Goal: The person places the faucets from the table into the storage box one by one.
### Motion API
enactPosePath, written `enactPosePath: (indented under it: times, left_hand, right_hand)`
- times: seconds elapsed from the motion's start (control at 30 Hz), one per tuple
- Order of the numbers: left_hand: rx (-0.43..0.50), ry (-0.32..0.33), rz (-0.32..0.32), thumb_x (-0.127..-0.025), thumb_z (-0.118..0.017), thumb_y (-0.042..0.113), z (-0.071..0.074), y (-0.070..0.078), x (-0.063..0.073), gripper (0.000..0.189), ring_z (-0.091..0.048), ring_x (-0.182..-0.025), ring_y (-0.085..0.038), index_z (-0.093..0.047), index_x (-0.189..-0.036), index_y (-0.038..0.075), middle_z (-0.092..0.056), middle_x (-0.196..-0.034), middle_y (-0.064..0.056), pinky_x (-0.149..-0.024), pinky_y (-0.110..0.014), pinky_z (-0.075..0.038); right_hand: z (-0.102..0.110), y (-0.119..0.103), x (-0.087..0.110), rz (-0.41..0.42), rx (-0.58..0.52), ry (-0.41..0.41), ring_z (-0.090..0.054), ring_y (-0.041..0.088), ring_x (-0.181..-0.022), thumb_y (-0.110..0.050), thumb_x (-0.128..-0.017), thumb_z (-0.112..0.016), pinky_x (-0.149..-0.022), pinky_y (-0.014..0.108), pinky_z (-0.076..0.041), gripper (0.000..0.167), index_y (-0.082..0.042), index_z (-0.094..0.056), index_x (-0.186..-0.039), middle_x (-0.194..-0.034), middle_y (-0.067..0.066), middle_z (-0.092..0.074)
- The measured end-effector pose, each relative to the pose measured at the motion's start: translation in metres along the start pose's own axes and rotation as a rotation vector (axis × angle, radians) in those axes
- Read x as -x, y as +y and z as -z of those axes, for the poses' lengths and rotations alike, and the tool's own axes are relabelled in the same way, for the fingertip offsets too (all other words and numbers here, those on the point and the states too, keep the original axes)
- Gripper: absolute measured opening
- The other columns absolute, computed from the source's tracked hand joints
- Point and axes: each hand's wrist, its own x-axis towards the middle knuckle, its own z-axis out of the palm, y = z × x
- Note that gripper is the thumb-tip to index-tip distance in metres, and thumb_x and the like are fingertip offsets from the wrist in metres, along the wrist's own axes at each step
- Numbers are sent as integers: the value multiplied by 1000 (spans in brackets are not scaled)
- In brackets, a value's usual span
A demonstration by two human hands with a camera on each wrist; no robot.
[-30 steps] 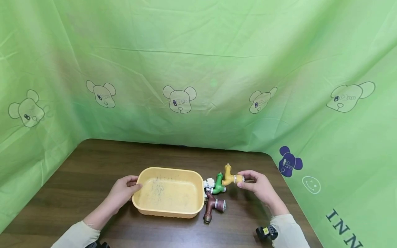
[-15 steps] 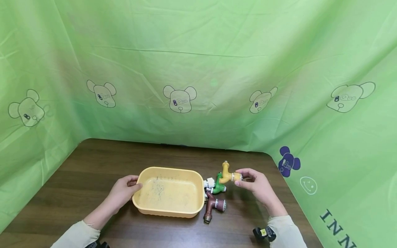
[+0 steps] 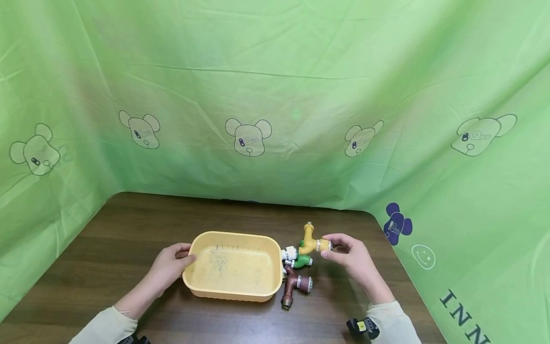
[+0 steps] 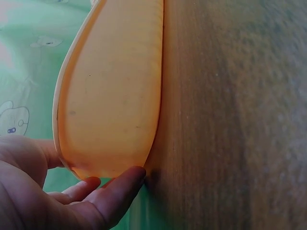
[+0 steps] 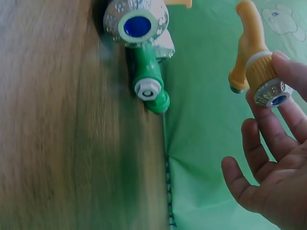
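Note:
My left hand (image 3: 169, 267) grips the left end of a yellow plastic basin (image 3: 234, 295), thumb over the rim and fingers against the outer wall, as the left wrist view shows. In my right hand (image 3: 354, 260) a yellow faucet (image 3: 308, 242) is pinched by its ribbed knob, held above the table. A green faucet (image 3: 303, 261) lies below it, partly hidden by the yellow one in the head view. Against the basin's right end is a white faucet (image 3: 290, 253), mostly covered. Nearer me a dark red faucet (image 3: 292, 285) lies on the table.
The brown wooden table (image 3: 142, 215) holds the basin and faucets. Green cloth (image 3: 301, 95) with printed bear heads hangs around its back and sides. Black wrist devices (image 3: 363, 327) sit by the sleeves.
My right hand has moved a little to the left with the yellow faucet, which now covers more of the green one. The left hand and basin have stayed in place.

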Motion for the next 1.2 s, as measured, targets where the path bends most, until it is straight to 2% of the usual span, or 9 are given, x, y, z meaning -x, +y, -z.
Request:
enactPosePath:
  times: [0.4, 1.0, 1.2]
  left_hand:
    - [1, 5, -6, -98, -66, 10, 0, 0, -1, 44, -68, -97, -24, -55, -135, -12, -63, -120, -26, -72, -38, -64]
    - [47, -6, -13, -100, -63, 10, 0, -2, -2, 42, -70, -92, -24, -55, -133, -13, -65, -116, -25, -70, -37, -64]
    - [45, -7, -8, -99, -63, 11, 0, -1, -3, 41, -69, -92, -23, -55, -132, -13, -65, -115, -24, -71, -37, -64]
  right_hand:
    - [-14, -8, 0, 19, -28, 22, -67, 16, -94, -16, -82, -86, -79, 23, -56, 45, -7, -71, -123, -107, 12, -72]
    - [-31, -21, -5, 60, -18, -2, -65, 24, -101, -19, -83, -86, -86, 25, -53, 41, -11, -72, -121, -105, 9, -73]
    - [-36, -23, -9, 93, 0, -4, -65, 15, -100, -18, -84, -86, -95, 35, -52, 38, -11, -73, -119, -104, 6, -74]
